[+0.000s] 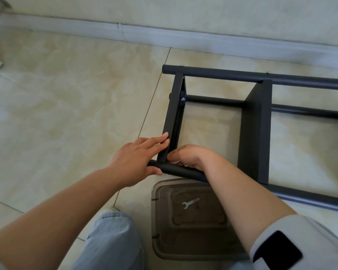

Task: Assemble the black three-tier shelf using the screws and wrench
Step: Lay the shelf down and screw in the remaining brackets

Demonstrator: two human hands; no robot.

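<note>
Shelf frame (254,131) on side on floor, 2 o'clock of view; 2 tiers fixed to far pole. Left hand (137,162) spread, bracing end tier (171,121) and near pole (181,171). Right hand (189,154) curled at joint, probably threading screw, hidden. Wrench (190,203) idle in tray (183,250), 6 o'clock. Near-pole joints left.

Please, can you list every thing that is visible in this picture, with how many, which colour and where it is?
shelf frame: one, black, lying on its side on the floor, centre to right
poles: at least three, black, running to the right edge
shelf panels: two visible, black, fixed between the poles
wrench: one, silver, lying on the plastic lid
plastic lid: one, translucent brown-grey, on the floor below the frame
floor tiles: beige, marbled
baseboard: one, pale grey, along the wall at the top
left hand: touches the end panel and near pole
right hand: fingers curled at the panel-pole joint
</note>
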